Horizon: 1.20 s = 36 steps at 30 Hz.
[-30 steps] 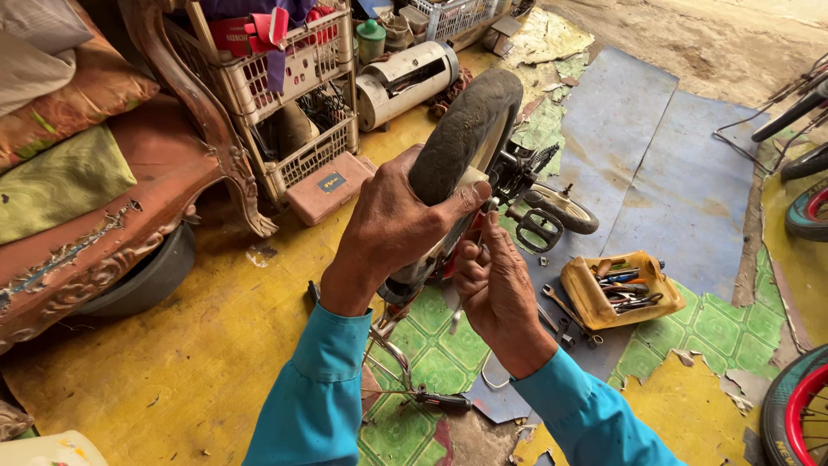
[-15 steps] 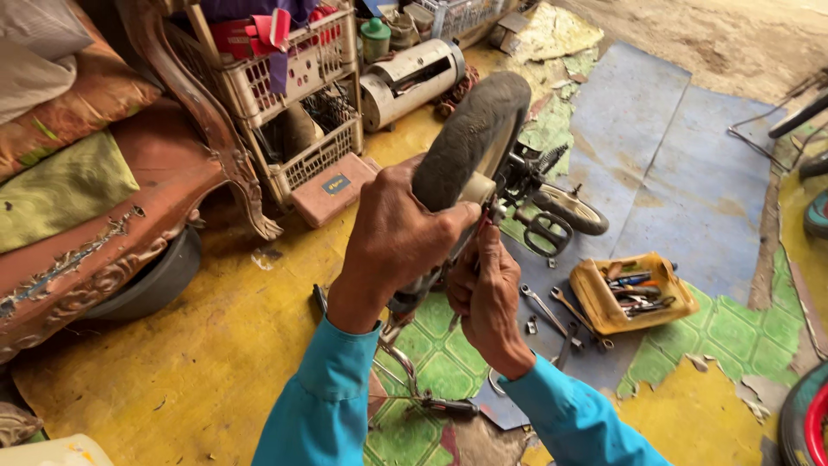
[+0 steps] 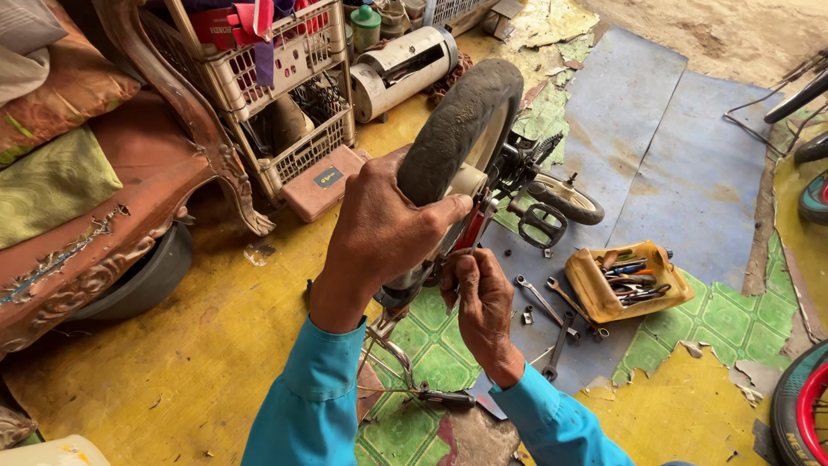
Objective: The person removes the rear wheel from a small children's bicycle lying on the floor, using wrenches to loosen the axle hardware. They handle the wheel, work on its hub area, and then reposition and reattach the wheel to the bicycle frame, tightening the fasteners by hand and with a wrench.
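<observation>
A small upturned bicycle stands on the floor with its black-tyred wheel raised toward me. My left hand grips the tyre and cream rim from the left side. My right hand is closed beside the wheel's hub, pinching a small part by the red frame piece; what it pinches is hidden by the fingers. Behind the wheel show a black pedal and a small training wheel. Both sleeves are bright blue.
A yellow tool tray with several tools lies right of the bike, with loose spanners beside it. A carved wooden sofa, plastic crates, a pink case and a metal cylinder stand at left. A red-rimmed tyre sits bottom right.
My view has tilted slightly and the wheel sits more upright in frame. Both hands keep the same hold on the wheel and hub area.
</observation>
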Each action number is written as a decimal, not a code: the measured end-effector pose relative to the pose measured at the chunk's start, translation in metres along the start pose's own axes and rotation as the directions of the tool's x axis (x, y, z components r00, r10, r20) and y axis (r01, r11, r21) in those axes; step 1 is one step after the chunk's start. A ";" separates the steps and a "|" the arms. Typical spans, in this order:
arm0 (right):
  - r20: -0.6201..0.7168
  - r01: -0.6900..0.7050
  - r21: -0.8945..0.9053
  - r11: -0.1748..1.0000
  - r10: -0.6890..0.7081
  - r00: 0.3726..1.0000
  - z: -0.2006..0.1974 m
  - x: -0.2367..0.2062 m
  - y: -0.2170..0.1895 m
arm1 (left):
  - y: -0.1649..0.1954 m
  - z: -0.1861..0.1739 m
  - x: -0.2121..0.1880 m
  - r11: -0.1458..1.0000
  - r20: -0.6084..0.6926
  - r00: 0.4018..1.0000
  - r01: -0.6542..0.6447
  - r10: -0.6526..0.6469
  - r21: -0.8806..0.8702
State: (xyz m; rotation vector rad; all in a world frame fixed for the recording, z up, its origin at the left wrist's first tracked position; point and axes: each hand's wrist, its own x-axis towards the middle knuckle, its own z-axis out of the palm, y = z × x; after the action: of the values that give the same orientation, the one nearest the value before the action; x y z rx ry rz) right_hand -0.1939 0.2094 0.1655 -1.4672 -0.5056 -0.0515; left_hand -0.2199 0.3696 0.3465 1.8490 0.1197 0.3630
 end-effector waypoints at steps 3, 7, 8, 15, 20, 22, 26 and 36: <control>0.053 0.062 0.085 0.994 -0.066 0.996 -0.006 -0.003 0.006 | -0.001 0.001 0.000 0.999 -0.001 0.999 -0.038 0.038 -0.025; 0.099 0.074 0.006 0.997 -0.074 0.992 -0.012 -0.003 0.006 | -0.001 0.001 0.000 0.996 0.000 0.997 -0.083 0.083 -0.031; 0.094 0.073 -0.055 0.996 -0.067 0.993 -0.013 -0.003 0.004 | -0.001 0.000 -0.001 0.999 -0.004 0.999 -0.052 0.052 0.013; 0.131 0.305 -0.484 0.821 -0.276 0.952 -0.025 0.010 -0.008 | 0.000 -0.003 -0.004 0.998 -0.007 1.000 -0.018 0.019 0.052; 0.069 0.123 -0.146 0.982 -0.114 0.991 -0.023 0.008 0.001 | 0.001 -0.001 -0.004 0.996 -0.019 1.000 0.014 -0.013 0.092; 0.009 0.102 0.039 0.994 -0.102 0.995 -0.017 0.005 0.007 | 0.001 0.000 -0.004 0.995 -0.029 1.000 -0.002 0.005 0.100; -0.176 0.060 0.148 0.987 -0.034 0.984 -0.011 0.003 0.009 | 0.001 0.000 -0.004 0.996 -0.025 1.000 0.014 -0.012 0.092; -0.216 -0.067 0.207 0.976 0.112 0.970 -0.040 0.026 -0.051 | 0.001 0.005 -0.009 1.000 -0.021 1.000 -0.022 0.022 -0.020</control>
State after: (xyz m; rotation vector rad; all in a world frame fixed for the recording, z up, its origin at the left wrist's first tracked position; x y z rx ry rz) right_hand -0.1763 0.1723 0.2211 -1.2672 -0.2491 -0.0932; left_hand -0.2266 0.3626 0.3446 1.8286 0.1095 0.3975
